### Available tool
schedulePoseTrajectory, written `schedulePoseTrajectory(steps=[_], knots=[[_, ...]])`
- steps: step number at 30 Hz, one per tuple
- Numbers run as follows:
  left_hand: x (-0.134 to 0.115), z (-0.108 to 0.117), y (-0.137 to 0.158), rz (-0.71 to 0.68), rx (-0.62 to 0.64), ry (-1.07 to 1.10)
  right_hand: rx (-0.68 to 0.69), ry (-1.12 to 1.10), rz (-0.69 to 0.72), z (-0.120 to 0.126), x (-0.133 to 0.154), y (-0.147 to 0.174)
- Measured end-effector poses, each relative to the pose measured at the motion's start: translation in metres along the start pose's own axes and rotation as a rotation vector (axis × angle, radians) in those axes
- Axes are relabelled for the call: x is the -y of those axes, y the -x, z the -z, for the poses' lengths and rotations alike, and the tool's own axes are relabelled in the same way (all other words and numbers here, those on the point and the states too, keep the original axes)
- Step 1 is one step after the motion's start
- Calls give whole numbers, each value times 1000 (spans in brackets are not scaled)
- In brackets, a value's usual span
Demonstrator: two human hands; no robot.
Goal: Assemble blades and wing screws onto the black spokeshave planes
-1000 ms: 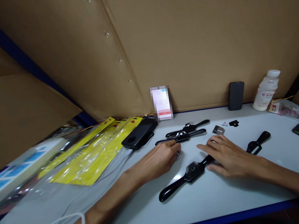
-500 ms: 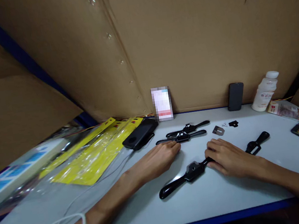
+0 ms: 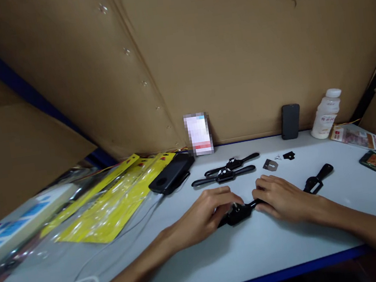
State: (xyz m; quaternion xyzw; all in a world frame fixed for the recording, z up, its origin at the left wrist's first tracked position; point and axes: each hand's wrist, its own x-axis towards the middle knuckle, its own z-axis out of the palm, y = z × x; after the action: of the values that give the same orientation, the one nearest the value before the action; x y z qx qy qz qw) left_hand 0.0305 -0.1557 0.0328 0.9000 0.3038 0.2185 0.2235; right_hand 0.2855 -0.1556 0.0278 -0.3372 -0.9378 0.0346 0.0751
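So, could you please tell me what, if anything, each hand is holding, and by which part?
The right hand holds the nearest black tool by its right handle; the left hand is at the tool's middle, grip unclear.

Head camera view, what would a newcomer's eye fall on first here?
Probably the bright yellow packages on the left of the pale table, the strongest colour in view. Next might come the light, pixelated screen standing by the cardboard wall at the back. In the middle, the right hand is closed over a handle of a black tool, while the left hand has its fingertips at the tool's body.
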Motion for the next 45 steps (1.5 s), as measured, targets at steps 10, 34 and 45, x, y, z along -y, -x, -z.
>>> schedulePoseTrajectory(steps=[10,34,45], knots=[[6,-6,-1,-8,-1,-54,-14,1,5,-1,0,1],[1,-7,0,-99,53,-293,19,-27,-28,2,0,-1],[-5,-9,-1,-50,82,-206,10,-43,-22,-1,-1,-1]])
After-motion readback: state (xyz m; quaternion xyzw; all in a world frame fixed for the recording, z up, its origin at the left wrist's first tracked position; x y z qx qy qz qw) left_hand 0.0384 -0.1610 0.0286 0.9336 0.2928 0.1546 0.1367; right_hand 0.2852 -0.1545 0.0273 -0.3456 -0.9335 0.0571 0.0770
